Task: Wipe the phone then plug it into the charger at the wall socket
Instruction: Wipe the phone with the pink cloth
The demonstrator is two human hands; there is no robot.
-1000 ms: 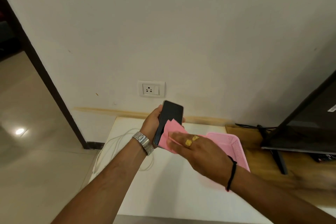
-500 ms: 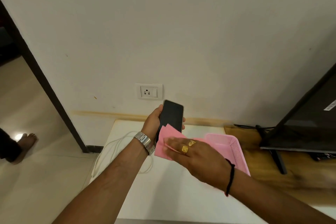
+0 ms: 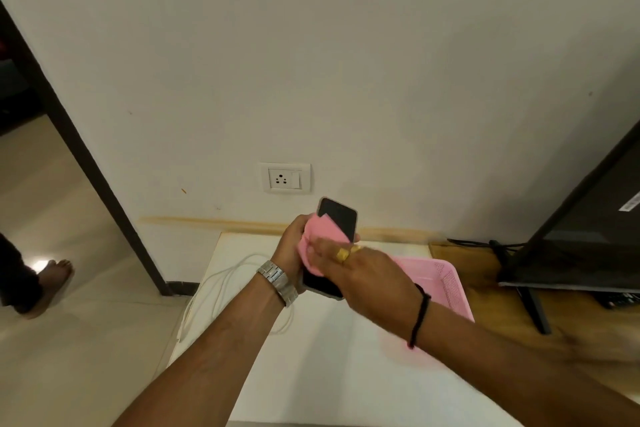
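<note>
Left hand [image 3: 289,246] grips phone [image 3: 341,218]; right hand [image 3: 360,274] presses cloth [image 3: 323,232] (basket [image 3: 450,284] apparently behind).

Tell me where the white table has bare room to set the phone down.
Bare: the near white table between both forearms. Crowded: the left edge holds the coiled white cable; the right holds the pink basket.

We see the phone [image 3: 337,218] held above the bench [image 3: 311,374], below the wall socket [image 3: 284,178]. A cable [image 3: 221,282] lies left on the bench, a basket [image 3: 446,284] right, a television [image 3: 588,239] farther right.
</note>
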